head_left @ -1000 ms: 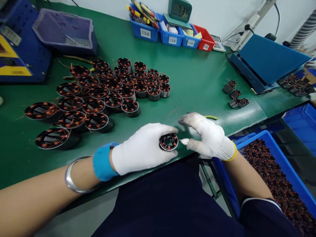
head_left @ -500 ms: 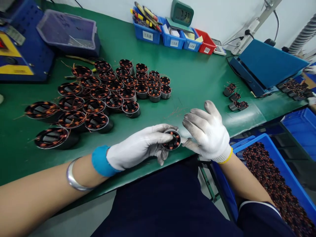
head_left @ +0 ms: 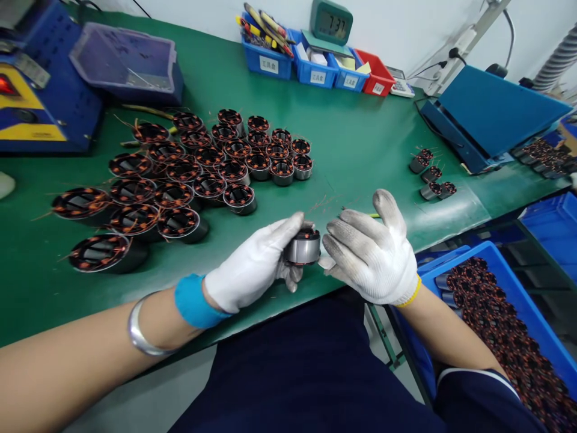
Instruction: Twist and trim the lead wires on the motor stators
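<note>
A motor stator (head_left: 305, 248), a short silvery ring with copper windings inside, sits in my gloved left hand (head_left: 265, 255). The fingers wrap it from the left, thumb on top, and its side wall faces me. To its right is my gloved right hand (head_left: 374, 255), open, fingers stretched and the little finger spread upward. The lower right fingertips come close to the stator; whether they touch is unclear. Behind those fingers a thin yellow-green piece (head_left: 373, 215) shows, mostly hidden. Left of my hands, many similar stators (head_left: 239, 197) stand grouped on the green bench (head_left: 360, 144).
Several small stators (head_left: 431, 174) stand at the right, near a blue panelled device (head_left: 498, 114). A blue crate (head_left: 487, 248) full of stators is below right. Labelled bins (head_left: 269, 63), a clock (head_left: 332, 24) and a purple tub (head_left: 128, 90) line the back.
The stator has tipped in my left hand, from its open face toward me to its side wall toward me. My left thumb has lifted; my right hand has moved slightly left. The yellow-green piece now shows.
</note>
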A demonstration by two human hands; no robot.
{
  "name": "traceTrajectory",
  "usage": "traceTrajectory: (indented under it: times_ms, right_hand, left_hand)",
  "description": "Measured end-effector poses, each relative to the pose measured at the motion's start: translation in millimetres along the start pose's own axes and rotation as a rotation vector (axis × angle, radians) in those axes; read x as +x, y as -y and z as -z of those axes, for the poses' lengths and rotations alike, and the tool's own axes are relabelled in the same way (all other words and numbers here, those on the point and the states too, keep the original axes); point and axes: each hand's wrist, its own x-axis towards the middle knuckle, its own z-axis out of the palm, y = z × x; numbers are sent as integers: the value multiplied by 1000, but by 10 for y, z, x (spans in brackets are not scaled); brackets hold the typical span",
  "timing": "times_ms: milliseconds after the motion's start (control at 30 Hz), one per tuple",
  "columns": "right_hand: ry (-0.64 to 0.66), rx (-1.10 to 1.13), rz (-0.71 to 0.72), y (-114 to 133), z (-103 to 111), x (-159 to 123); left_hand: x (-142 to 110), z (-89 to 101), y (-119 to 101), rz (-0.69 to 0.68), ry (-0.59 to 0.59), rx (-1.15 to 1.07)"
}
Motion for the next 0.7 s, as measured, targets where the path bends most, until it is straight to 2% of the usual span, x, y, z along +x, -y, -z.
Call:
traceTrajectory:
  times_ms: [167, 267, 333, 400, 500, 600, 700]
  right_hand:
    - [180, 253, -232, 36, 36, 13]
    - [241, 248, -274, 42, 57, 15]
    - [222, 187, -250, 30, 58, 3]
    - [131, 150, -195, 17, 44, -14]
    - [26, 230, -199, 42, -18, -26]
    - [74, 275, -280, 147, -135, -18]
    - [137, 187, -261, 254, -240, -2]
  left_hand:
    - [6, 42, -49, 1, 168, 107]
    - [19, 38, -63, 30, 87, 186]
    - [33, 34, -46, 41, 36, 205]
    - [46, 34, -18, 33, 10, 189]
    - [53, 30, 10, 36, -33, 131]
    - [43, 12, 3, 59, -25, 87]
    - [30, -5, -11, 62, -15, 95]
